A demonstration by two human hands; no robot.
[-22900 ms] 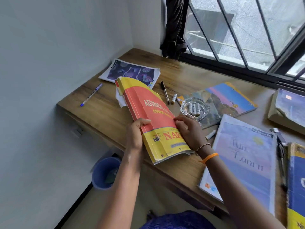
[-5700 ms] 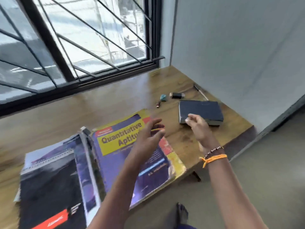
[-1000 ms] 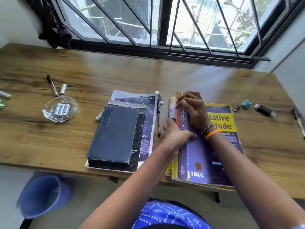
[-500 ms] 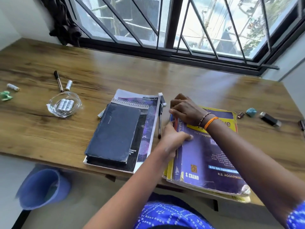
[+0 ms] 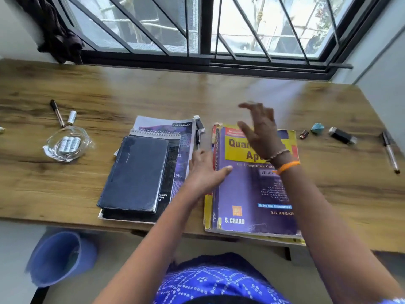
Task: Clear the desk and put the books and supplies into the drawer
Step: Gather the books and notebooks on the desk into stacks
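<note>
**Squaring the book stacks before they go in the drawer**

On the wooden desk (image 5: 219, 95) below the barred window, two piles lie side by side at the near edge. The right pile is topped by a thick purple and yellow paperback textbook (image 5: 245, 187); the left pile has a dark blue hardcover book (image 5: 135, 174) on a black spiral pad over a purple printed notebook (image 5: 186, 137). The left hand (image 5: 203, 170) lies flat between the piles, fingers straight, its thumb on the textbook's spine edge. The right hand (image 5: 260, 132) hovers above the textbook's cover, fingers spread and loose, holding nothing.

The step in hand looks like aligning the right pile. To do it well, keep the left palm as a stop against the spines and tap the far and right edges flush with the other hand, since the lower covers jut out at the near edge. Then lift from beneath with both hands; the worn covers may slide. Gather the small supplies separately: the clear glass dish of white cylinders (image 5: 68, 143), the black pen (image 5: 57, 113) by it, and the black pen (image 5: 390, 154) at the far right.

No drawer shows anywhere in view. How many books lie under the textbook is unclear. The right hand's fingertips are blurred. The little objects near the turquoise lump (image 5: 317, 129) are too small to identify.
</note>
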